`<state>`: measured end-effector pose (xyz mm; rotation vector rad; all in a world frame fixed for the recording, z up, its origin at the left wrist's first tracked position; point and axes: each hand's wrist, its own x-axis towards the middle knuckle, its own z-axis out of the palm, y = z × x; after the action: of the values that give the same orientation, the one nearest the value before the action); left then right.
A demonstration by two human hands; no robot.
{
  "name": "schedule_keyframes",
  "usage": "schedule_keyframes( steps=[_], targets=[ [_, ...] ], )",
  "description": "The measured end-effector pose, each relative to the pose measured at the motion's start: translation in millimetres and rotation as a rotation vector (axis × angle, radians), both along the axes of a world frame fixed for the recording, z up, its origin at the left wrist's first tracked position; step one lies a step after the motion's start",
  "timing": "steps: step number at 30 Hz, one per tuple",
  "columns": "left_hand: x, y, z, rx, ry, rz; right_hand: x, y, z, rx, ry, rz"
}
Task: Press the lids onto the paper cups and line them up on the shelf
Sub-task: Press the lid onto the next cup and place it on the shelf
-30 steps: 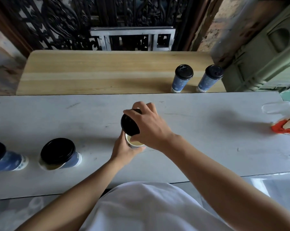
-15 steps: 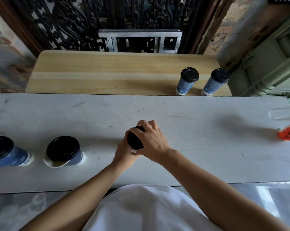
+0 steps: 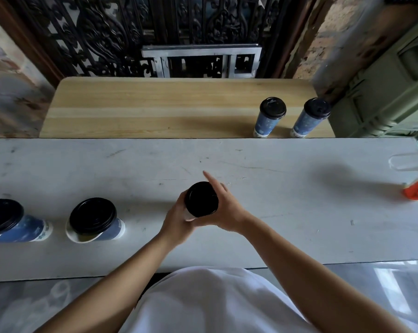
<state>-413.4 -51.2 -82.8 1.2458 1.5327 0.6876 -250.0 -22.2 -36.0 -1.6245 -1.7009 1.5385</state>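
Note:
At the middle of the white table [image 3: 287, 200] stands a blue paper cup with a black lid [image 3: 201, 199] sitting flat on its top. My left hand [image 3: 176, 219] grips the cup's wall from the left. On the cup's right side lies my right hand [image 3: 228, 210], its index finger stretched out straight past the lid. Two more blue cups [image 3: 93, 219] [image 3: 3, 221] stand at the left; the nearer one's lid sits askew with white rim showing. On the wooden shelf [image 3: 155, 111] behind, two lidded cups [image 3: 270, 116] [image 3: 311, 117] stand side by side at the right.
An orange and white packet [image 3: 417, 192] and a clear plastic piece [image 3: 410, 162] lie at the table's right end. A green crate [image 3: 383, 92] stands right of the shelf. A dark ornate iron gate [image 3: 155, 32] rises behind it.
My right hand brought the black lid down onto the open cup, pressed it, then slid off the top to the cup's right side. The lid now covers the cup.

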Motion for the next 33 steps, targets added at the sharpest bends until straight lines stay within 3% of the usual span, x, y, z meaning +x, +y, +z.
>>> schedule_keyframes(
  steps=[4, 6, 12, 29, 33],
  targets=[
    [-4, 2, 12, -0.176, -0.426, 0.339, 13, -3, -1, -0.318, 0.364, -0.388],
    [-3, 7, 17, -0.260, -0.511, 0.465, 17, -4, -7, -0.443, 0.445, -0.488],
    [7, 10, 30, -0.182, -0.410, 0.417, 12, -3, -11, -0.466, 0.525, -0.553],
    [3, 23, 25, -0.170, -0.309, 0.348, -5, 2, -14, -0.274, 0.283, -0.534],
    [0, 19, 26, -0.236, -0.350, 0.349, 0, 4, -12, -0.374, 0.405, -0.554]
  ],
)
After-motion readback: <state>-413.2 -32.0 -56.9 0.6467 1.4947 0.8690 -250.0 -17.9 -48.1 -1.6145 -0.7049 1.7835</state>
